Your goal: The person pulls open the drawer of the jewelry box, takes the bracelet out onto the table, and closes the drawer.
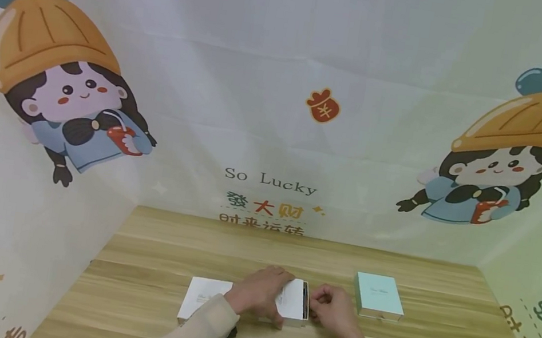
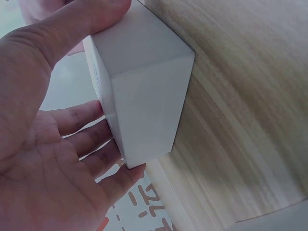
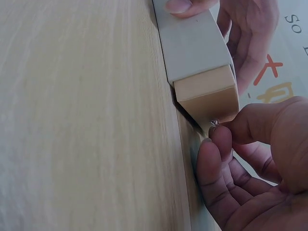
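A white drawer-style gift box (image 1: 292, 299) lies on the table between both hands. My left hand (image 1: 261, 292) holds its sleeve from the left, thumb on the near side and fingers at the far side, as the left wrist view shows on the white sleeve (image 2: 149, 106). The drawer (image 3: 204, 89) sticks a little way out at the right end, and a dark strip of its inside shows from above. At the drawer's front, my right hand (image 1: 336, 311) pinches a small shiny pull (image 3: 214, 123) between thumb and fingertips.
Left of the hands lies a second white box (image 1: 204, 293), partly covered by the left forearm. A mint-green box (image 1: 380, 294) with a small pull stands to the right. Printed cloth walls (image 1: 274, 146) close in the wooden table (image 1: 163, 235) at the back and sides.
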Available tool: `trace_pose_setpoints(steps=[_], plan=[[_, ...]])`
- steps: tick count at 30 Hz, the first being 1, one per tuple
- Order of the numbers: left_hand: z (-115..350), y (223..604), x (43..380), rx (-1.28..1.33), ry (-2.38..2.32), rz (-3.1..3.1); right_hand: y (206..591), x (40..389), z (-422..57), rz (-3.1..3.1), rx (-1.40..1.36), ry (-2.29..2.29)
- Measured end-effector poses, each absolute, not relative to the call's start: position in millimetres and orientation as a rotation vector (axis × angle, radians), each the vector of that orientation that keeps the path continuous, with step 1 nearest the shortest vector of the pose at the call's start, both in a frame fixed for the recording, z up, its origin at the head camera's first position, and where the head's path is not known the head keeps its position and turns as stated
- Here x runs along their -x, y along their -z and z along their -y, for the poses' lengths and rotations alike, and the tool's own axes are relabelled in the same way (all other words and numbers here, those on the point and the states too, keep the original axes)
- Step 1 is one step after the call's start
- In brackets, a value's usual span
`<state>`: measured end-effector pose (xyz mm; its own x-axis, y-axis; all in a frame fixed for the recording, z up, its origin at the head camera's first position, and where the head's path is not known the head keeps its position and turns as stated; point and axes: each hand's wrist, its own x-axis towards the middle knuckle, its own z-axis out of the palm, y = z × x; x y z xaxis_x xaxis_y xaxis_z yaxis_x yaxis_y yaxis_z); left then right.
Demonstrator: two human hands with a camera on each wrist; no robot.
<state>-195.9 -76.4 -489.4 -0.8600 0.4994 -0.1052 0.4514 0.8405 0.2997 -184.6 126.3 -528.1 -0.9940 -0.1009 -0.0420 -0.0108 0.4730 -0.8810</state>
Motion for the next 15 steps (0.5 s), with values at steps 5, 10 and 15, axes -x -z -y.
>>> trace_pose_setpoints(steps=[5, 10, 15], plan=[[76.4, 487.8, 194.5, -0.740, -0.388, -2.840, 526.6, 184.0, -128.3, -2.667, 0.089, 1.524], [76.1, 485.7, 193.8, -0.727, -0.383, -2.837, 522.7, 182.8, -131.3, -2.738, 0.087, 1.450], [76.7, 484.5, 192.4, -0.730, -0.399, -2.838, 519.1, 181.9, -135.4, -2.810, 0.112, 1.371]])
